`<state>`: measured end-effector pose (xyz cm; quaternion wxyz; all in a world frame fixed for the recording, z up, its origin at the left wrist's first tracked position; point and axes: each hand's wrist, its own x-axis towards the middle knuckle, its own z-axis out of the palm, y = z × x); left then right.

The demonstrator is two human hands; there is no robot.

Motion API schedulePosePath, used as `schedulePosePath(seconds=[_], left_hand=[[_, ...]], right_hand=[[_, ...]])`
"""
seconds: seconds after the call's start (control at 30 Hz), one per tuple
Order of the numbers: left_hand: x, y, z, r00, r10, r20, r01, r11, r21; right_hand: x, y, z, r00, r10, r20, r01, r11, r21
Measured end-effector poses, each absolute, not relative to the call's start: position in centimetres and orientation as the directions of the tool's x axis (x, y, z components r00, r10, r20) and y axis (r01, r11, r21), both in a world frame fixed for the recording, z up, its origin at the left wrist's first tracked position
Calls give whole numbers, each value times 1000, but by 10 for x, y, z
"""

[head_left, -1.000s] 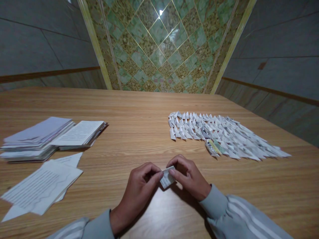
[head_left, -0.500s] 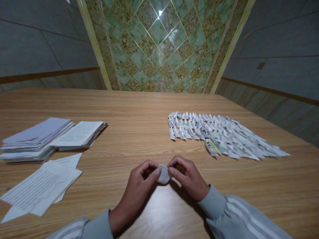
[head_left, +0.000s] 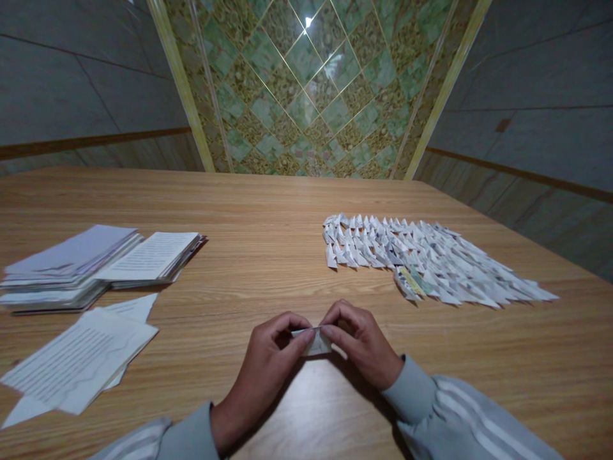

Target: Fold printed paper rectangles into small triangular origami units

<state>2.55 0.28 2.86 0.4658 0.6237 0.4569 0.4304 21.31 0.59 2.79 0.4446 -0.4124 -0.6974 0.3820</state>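
A small folded piece of white printed paper (head_left: 316,343) is pinched between both hands just above the wooden table (head_left: 268,268). My left hand (head_left: 263,367) grips its left side with thumb and fingers closed. My right hand (head_left: 361,342) grips its right side the same way. Both wrists rest near the table's front edge, in grey sleeves with white stripes. Behind and to the right of my hands lies a wide spread of several small folded paper pieces (head_left: 426,259) laid in rows.
Stacks of printed sheets (head_left: 90,262) sit at the left of the table. Loose printed sheets (head_left: 81,358) lie nearer the front left. A tiled wall stands behind the table's far edge.
The small paper piece has been turned and flattened between my fingers; it now shows a thin horizontal edge. My hands stayed in about the same spot.
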Motion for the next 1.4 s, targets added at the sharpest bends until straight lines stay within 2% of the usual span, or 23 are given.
schedulePosePath(seconds=[0.17, 0.33, 0.43, 0.57, 0.67, 0.77, 0.87, 0.97, 1.07, 1.23, 1.4], left_hand=[[25, 4, 28, 184, 978, 102, 104, -123, 987], [24, 0, 31, 235, 961, 147, 124, -179, 976], [25, 0, 31, 260, 958, 121, 107, -153, 982], [27, 3, 28, 233, 972, 41, 4, -43, 999], [26, 7, 25, 168, 986, 25, -41, -18, 999], [25, 7, 28, 141, 988, 64, -1, -64, 998], [26, 2, 34, 206, 971, 123, 83, -142, 986], [27, -2, 37, 258, 956, 137, 153, -180, 972], [29, -2, 35, 248, 963, 103, 139, -140, 980], [29, 1, 30, 240, 970, 34, 82, -55, 995], [27, -1, 32, 277, 959, 58, 94, -87, 992]], right_hand=[[217, 9, 30, -247, 918, 310, 250, 369, -895], [215, 7, 33, -317, 892, 322, 334, 423, -843], [213, 6, 34, -307, 891, 335, 342, 432, -835], [213, 7, 31, -244, 909, 338, 290, 401, -869], [215, 9, 29, -214, 936, 279, 199, 322, -926], [215, 9, 29, -269, 937, 223, 189, 278, -942], [212, 6, 31, -314, 922, 225, 259, 311, -914], [208, 3, 31, -288, 931, 223, 307, 311, -900], [206, 2, 29, -243, 942, 232, 295, 299, -908], [209, 4, 29, -169, 953, 252, 163, 279, -947], [209, 3, 31, -214, 954, 211, 178, 250, -952]])
